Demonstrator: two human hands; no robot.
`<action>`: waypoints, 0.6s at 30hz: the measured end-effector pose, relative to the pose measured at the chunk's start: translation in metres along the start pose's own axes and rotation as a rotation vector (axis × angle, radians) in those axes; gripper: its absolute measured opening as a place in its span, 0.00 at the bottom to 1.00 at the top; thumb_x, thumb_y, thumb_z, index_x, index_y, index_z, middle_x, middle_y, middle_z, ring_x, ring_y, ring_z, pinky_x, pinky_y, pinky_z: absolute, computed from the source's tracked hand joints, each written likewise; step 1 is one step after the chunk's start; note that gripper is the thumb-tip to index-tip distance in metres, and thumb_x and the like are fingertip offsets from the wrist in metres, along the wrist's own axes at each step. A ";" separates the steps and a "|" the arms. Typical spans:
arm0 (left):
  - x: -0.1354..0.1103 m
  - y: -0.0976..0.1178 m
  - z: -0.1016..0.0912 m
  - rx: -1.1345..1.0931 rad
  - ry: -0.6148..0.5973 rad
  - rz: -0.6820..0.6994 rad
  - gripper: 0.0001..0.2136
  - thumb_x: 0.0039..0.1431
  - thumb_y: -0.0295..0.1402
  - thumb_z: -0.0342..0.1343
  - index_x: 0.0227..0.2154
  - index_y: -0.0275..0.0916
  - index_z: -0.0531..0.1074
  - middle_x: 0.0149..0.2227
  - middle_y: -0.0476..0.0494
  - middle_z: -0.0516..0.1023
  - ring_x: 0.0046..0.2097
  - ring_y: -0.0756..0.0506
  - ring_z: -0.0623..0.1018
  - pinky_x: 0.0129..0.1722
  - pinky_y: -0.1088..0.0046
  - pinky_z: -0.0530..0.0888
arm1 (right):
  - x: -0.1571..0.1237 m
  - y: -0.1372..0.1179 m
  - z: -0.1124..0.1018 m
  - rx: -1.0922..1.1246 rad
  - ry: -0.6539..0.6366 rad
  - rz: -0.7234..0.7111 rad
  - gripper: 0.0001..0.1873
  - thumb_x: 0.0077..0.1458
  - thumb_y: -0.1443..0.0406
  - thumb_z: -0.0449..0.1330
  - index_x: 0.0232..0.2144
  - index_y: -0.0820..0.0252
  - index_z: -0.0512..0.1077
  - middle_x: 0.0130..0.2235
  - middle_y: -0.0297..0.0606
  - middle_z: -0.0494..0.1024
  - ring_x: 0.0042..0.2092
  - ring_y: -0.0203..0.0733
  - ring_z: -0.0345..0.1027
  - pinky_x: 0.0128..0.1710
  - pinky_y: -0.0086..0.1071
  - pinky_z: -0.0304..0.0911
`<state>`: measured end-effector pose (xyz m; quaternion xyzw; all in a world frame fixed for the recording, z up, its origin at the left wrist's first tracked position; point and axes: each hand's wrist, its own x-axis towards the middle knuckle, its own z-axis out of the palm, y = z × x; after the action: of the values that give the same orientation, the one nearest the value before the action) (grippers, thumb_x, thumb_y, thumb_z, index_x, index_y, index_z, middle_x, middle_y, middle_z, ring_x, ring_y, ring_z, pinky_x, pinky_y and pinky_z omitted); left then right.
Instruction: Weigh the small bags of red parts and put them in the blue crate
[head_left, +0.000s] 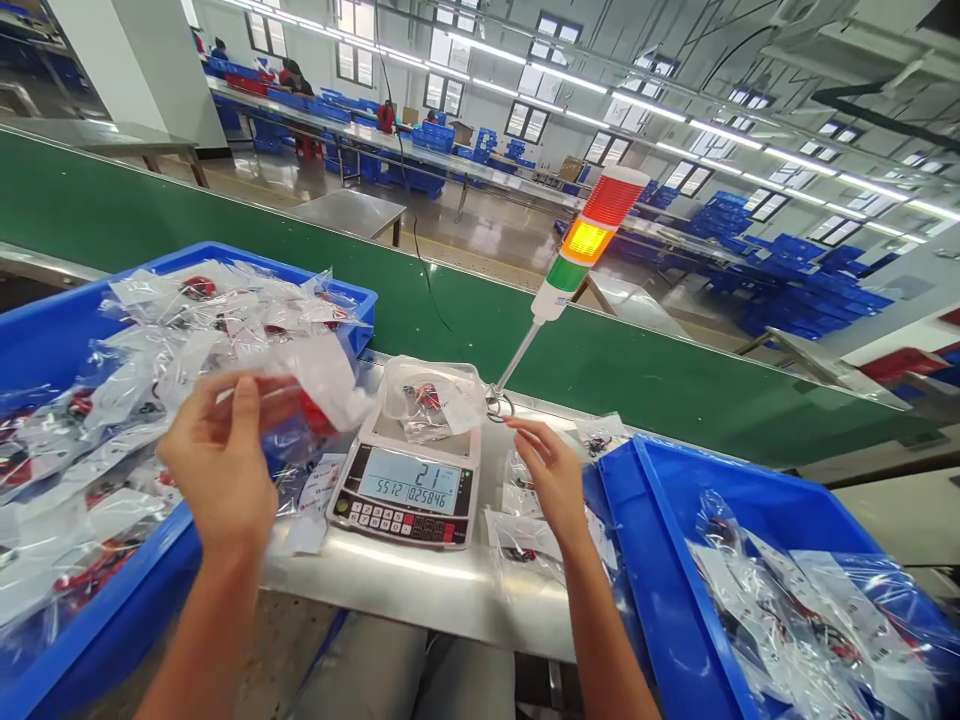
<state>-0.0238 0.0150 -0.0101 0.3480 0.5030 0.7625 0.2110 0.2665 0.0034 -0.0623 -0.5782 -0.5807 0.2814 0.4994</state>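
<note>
My left hand [229, 455] pinches a clear plastic bag [330, 385] with white paper and something red inside, blurred by motion. It is held over the right side of the left blue bin, left of the digital scale [416, 490]. On the scale, a clear plastic tray [390, 400] holds another bag [427, 400] with red and black parts. The display reads 21 on its top line. My right hand [551, 475] is beside the tray's right edge, fingers stretched and apart, with nothing in them. Several bags [525, 535] lie on the metal table beneath it.
A blue bin [360, 310] heaped with similar bags stands at left. Another blue bin [645, 560] with several bags is at right. A signal tower [585, 240] with its amber section lit rises behind the scale, before a green barrier [465, 320]. People work at distant benches.
</note>
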 end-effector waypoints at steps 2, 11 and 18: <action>-0.014 -0.002 -0.017 0.096 -0.035 -0.056 0.09 0.57 0.40 0.62 0.33 0.39 0.75 0.30 0.50 0.81 0.29 0.50 0.80 0.36 0.71 0.82 | -0.022 0.011 -0.012 -0.048 0.038 0.094 0.15 0.59 0.54 0.59 0.42 0.55 0.78 0.50 0.43 0.81 0.55 0.52 0.72 0.59 0.49 0.62; -0.106 -0.028 -0.054 0.201 -0.504 -0.592 0.23 0.49 0.56 0.64 0.30 0.39 0.77 0.30 0.44 0.83 0.32 0.42 0.83 0.35 0.70 0.82 | -0.136 0.032 -0.009 0.222 -0.320 0.383 0.35 0.48 0.39 0.65 0.52 0.50 0.77 0.57 0.46 0.77 0.56 0.58 0.72 0.57 0.48 0.67; -0.138 -0.026 -0.040 0.174 -0.806 -0.625 0.20 0.55 0.54 0.58 0.34 0.40 0.77 0.34 0.41 0.84 0.37 0.41 0.84 0.40 0.69 0.82 | -0.193 0.050 0.025 0.055 -0.306 0.589 0.33 0.39 0.41 0.71 0.42 0.56 0.82 0.42 0.45 0.82 0.45 0.56 0.73 0.49 0.45 0.69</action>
<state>0.0380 -0.0924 -0.0884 0.4637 0.5230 0.4238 0.5761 0.2313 -0.1654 -0.1646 -0.6584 -0.4491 0.5129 0.3190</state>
